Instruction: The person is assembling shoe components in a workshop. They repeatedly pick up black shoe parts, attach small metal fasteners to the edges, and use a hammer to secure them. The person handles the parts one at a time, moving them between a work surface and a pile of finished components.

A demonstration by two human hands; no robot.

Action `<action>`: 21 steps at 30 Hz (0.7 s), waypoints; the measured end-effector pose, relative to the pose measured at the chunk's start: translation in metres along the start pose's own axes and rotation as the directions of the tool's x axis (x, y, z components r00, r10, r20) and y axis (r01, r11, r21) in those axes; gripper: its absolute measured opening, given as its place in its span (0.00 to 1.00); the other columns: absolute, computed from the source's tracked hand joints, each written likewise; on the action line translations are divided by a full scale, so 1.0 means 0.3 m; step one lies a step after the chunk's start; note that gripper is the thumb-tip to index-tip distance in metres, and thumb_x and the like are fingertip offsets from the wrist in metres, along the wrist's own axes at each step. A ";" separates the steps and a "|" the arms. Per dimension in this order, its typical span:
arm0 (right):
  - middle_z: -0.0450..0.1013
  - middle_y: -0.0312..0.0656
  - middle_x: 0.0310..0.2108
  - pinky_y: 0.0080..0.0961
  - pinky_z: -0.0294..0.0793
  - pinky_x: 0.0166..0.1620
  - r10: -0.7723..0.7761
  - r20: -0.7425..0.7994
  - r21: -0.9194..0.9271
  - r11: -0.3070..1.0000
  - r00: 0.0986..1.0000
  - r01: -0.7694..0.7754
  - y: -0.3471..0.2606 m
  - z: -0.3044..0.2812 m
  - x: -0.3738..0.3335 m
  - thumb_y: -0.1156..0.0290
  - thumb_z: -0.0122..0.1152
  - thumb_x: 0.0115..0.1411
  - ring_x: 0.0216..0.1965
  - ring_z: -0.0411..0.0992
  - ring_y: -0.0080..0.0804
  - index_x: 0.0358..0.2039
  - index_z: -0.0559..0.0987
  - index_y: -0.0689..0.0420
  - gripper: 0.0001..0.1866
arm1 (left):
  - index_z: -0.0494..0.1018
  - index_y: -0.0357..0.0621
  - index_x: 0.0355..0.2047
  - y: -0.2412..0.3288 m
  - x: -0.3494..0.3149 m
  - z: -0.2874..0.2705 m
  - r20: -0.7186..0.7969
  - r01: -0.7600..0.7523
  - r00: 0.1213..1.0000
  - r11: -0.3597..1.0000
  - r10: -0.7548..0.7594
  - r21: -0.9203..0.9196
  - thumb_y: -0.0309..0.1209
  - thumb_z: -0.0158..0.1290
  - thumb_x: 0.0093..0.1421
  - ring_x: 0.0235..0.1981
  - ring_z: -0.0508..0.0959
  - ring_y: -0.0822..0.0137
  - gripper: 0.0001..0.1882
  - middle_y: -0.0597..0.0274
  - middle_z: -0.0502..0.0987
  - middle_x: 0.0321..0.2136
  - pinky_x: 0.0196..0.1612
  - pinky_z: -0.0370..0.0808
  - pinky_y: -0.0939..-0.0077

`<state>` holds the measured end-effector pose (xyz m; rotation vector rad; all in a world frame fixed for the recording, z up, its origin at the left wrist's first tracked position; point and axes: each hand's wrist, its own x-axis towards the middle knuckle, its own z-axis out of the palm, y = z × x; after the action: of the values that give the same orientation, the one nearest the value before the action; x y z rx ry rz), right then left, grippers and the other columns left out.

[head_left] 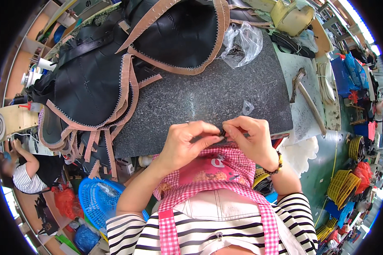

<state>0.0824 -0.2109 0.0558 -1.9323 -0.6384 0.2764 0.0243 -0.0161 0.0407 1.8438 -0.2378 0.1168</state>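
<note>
Both hands meet at the near edge of a dark speckled work slab point(178, 102). My left hand point(192, 140) is closed, its thumb and index finger pinching a small black piece point(222, 133) too small to name. From the other side my right hand point(250, 135) pinches at the same piece, fingertips almost touching the left ones. Beyond them on the slab lie black leather pieces point(89, 85) with tan zigzag-cut edging. A clear plastic bag point(244, 44) with small dark items inside rests at the slab's far right, and a small clear plastic scrap point(247, 107) lies nearer.
A hammer point(308, 100) with a wooden handle lies right of the slab. Blue basket point(98, 202) stands low at left, near a co-worker point(30, 170) in a striped sleeve. Yellow baskets point(344, 187) line the right side. A red-tipped bottle point(35, 106) stands at far left.
</note>
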 end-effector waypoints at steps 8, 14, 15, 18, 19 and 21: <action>0.73 0.40 0.32 0.29 0.75 0.36 -0.410 0.041 -0.121 0.903 0.911 0.412 0.008 -0.023 0.030 0.76 0.69 0.47 0.37 0.74 0.38 0.33 0.80 0.58 0.11 | 0.78 0.34 0.30 -0.004 -0.024 0.037 -0.056 0.264 0.934 0.787 -0.353 -0.557 0.21 0.58 0.58 0.30 0.81 0.71 0.02 0.55 0.81 0.28 0.36 0.80 0.79; 0.73 0.39 0.33 0.30 0.75 0.38 -0.671 0.114 -0.195 0.708 0.733 0.679 0.007 -0.019 0.037 0.75 0.61 0.33 0.35 0.73 0.35 0.29 0.79 0.59 0.16 | 0.78 0.37 0.30 -0.029 -0.035 -0.005 0.273 0.479 0.864 0.519 -0.424 -0.709 0.29 0.59 0.60 0.25 0.80 0.73 0.07 0.59 0.81 0.26 0.30 0.78 0.81; 0.73 0.39 0.33 0.31 0.75 0.38 -0.696 0.124 -0.206 0.679 0.708 0.704 0.004 -0.016 0.033 0.74 0.60 0.32 0.35 0.73 0.35 0.29 0.79 0.59 0.17 | 0.78 0.37 0.31 -0.032 -0.041 0.002 0.310 0.503 0.846 0.459 -0.433 -0.732 0.29 0.59 0.60 0.25 0.80 0.73 0.07 0.59 0.80 0.26 0.31 0.79 0.81; 0.73 0.37 0.34 0.33 0.74 0.38 -0.709 0.122 -0.257 0.653 0.694 0.712 0.011 -0.022 0.018 0.72 0.60 0.30 0.35 0.72 0.36 0.29 0.80 0.59 0.19 | 0.77 0.37 0.36 -0.024 -0.050 0.011 0.400 0.585 0.776 0.322 -0.487 -0.744 0.31 0.58 0.61 0.28 0.81 0.72 0.09 0.60 0.80 0.28 0.33 0.80 0.79; 0.72 0.37 0.34 0.34 0.74 0.38 -0.717 0.110 -0.264 0.646 0.688 0.716 0.011 -0.021 0.014 0.72 0.60 0.29 0.35 0.71 0.37 0.29 0.80 0.59 0.20 | 0.77 0.37 0.39 -0.005 -0.048 0.025 0.437 0.650 0.716 0.291 -0.544 -0.702 0.32 0.57 0.62 0.29 0.80 0.74 0.10 0.62 0.79 0.30 0.35 0.78 0.80; 0.71 0.37 0.34 0.34 0.71 0.37 -0.716 0.120 -0.325 0.626 0.687 0.709 0.013 -0.024 -0.002 0.72 0.61 0.29 0.34 0.69 0.37 0.30 0.82 0.57 0.21 | 0.75 0.35 0.44 -0.036 -0.073 0.044 0.493 0.649 0.736 0.276 -0.465 -0.708 0.29 0.54 0.64 0.33 0.80 0.71 0.12 0.60 0.79 0.33 0.40 0.79 0.76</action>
<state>0.0863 -0.2180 0.0554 -1.8260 -1.4672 -0.3998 0.0048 -0.0237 0.0224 0.7938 0.2442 -0.6163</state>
